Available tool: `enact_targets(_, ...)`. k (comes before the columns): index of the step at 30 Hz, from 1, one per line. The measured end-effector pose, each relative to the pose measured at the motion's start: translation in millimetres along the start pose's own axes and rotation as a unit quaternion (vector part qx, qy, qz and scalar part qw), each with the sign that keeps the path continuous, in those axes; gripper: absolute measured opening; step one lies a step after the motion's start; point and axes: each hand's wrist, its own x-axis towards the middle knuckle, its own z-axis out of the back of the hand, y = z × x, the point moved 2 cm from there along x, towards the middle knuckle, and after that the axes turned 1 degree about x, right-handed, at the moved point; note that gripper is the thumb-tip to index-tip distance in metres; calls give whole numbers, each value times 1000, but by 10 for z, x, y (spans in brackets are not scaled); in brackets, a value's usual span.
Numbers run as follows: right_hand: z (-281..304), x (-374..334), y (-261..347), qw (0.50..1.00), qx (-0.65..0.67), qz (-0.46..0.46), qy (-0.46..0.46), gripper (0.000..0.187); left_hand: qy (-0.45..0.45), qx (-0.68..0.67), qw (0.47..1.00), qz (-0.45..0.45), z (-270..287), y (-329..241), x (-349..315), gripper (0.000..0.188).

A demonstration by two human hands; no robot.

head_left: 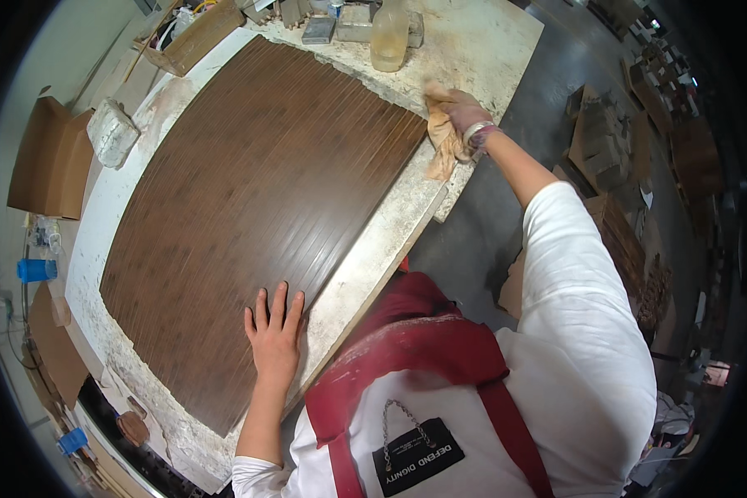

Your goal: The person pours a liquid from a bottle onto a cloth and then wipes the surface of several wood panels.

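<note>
Panel (249,207) long axis runs away from me | left hand (274,336) flat, open, empty on near edge | right hand (465,116) grips cloth (442,141) at far right corner.

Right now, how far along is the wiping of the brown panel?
Done, as far as one picture shows: the panel looks evenly dark and glossy, with no dust visible. In hand: the right hand presses a tan rag at the panel's far right corner, while the left hand lies flat on the near edge. Left: the bench around it is crusted with whitish residue.
</note>
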Motion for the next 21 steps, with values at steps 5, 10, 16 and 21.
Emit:
enact_targets(5,-319,-121,-352,899,423,-119,-6,37,-16,5,1000,-21,80,-254,282,61)
enact_targets(10,-452,-258,-339,886,447,-111,60,30,9,-25,999,-35,-69,-415,782,61)
enact_targets(16,-265,-358,-396,958,276,-6,82,48,7,-21,998,-52,-9,-389,726,51)
enact_targets(21,-237,-401,-3,973,229,27,-7,41,13,1,996,-85,1,-399,750,46)
